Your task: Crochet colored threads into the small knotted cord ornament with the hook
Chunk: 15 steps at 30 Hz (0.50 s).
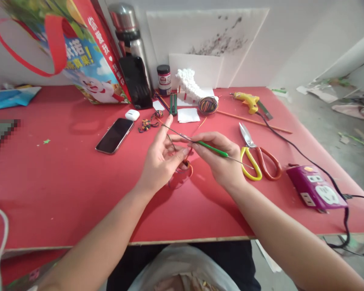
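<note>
A crochet hook with a green grip [212,148] is pinched in my right hand [223,161], its metal tip pointing left toward my other hand. My left hand [162,161] has its index finger raised with dark yarn running over it, while thumb and fingers pinch a small piece of multicoloured yarn work [186,163]. Loose yarn loops hang below that piece. Both hands are close together above the red table [109,202]. Behind them lies a ball of multicoloured yarn [208,105], and a small dark, orange-flecked yarn piece [148,125] rests to its left.
Scissors [249,141] with yellow and red handles lie right of my hands. Further right are a purple power socket [317,186], a yellow glue gun [246,101] and its black cord. A phone [115,136] and white earbud case [132,115] lie left. A steel flask [125,22] stands behind.
</note>
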{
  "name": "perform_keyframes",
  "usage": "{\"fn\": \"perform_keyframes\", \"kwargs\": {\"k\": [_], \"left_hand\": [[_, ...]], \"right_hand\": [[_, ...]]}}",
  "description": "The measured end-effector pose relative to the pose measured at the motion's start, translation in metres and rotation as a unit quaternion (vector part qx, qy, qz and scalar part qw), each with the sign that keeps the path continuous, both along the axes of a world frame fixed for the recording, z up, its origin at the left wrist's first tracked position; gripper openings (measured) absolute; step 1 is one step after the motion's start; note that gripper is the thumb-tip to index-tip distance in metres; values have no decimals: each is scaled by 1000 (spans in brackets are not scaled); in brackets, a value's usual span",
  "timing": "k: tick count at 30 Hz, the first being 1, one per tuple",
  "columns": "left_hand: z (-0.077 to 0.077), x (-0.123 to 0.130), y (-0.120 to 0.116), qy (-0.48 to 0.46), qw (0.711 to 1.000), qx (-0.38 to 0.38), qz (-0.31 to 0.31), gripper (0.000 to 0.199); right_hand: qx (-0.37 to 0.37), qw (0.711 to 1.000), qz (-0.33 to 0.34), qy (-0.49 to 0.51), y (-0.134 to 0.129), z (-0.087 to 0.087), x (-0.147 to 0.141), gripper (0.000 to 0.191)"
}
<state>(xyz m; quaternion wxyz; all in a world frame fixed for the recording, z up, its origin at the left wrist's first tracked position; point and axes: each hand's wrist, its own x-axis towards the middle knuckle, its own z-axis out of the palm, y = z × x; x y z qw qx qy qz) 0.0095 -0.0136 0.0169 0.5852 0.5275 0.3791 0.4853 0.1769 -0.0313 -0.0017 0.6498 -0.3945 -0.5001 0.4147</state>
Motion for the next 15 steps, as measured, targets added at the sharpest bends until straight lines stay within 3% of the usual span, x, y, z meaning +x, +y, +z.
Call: {"fn": "perform_keyframes", "kwargs": {"k": [3,5,10,15], "left_hand": [[4,0,5,6,997,37,61,53],[9,1,8,-23,997,11,76,41],[21,9,11,-127,980,-133,81,41],[16,12,20,-162,964,-191,86,54]], "right_hand": [[-19,1000,9,11,3,0,1,11],[-25,999,19,5,3,0,2,10],[-4,999,30,-19,0,-2,2,9],[-11,999,22,-20,3,-4,2,7]]}}
